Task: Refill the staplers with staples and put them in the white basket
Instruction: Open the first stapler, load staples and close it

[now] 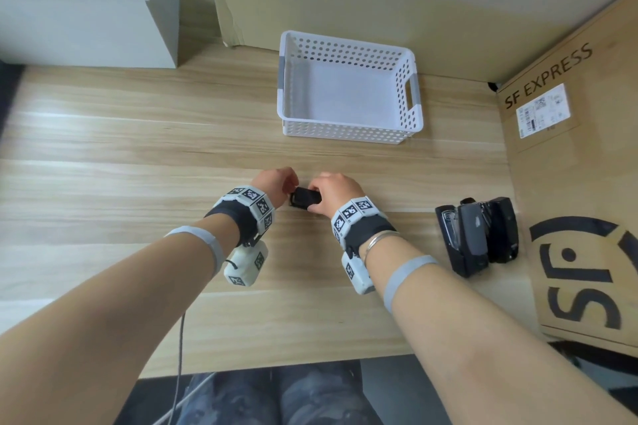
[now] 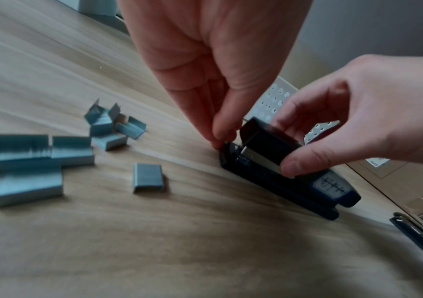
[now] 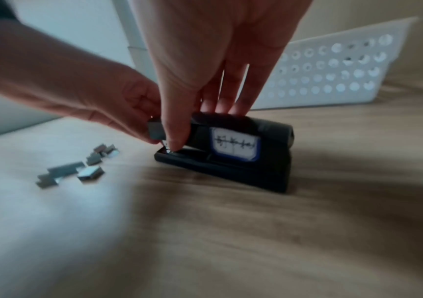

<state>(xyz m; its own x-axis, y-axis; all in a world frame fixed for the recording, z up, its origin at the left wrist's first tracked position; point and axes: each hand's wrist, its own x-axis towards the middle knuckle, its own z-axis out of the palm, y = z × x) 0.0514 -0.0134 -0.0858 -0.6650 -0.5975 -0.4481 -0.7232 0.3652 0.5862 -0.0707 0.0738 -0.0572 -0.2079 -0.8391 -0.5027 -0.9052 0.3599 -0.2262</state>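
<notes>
On a wooden desk (image 1: 138,155), the left hand (image 1: 276,181) and right hand (image 1: 333,191) meet over a small black stapler (image 1: 304,198). A white basket (image 1: 348,133) sits beyond; more staplers (image 1: 478,238) lie beside a cardboard box (image 1: 587,183).

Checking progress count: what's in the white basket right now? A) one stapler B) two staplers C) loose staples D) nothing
D: in the head view the white basket shows a bare floor, while the stapler being worked on sits on the table between both hands and the other staplers lie to the right.
</notes>
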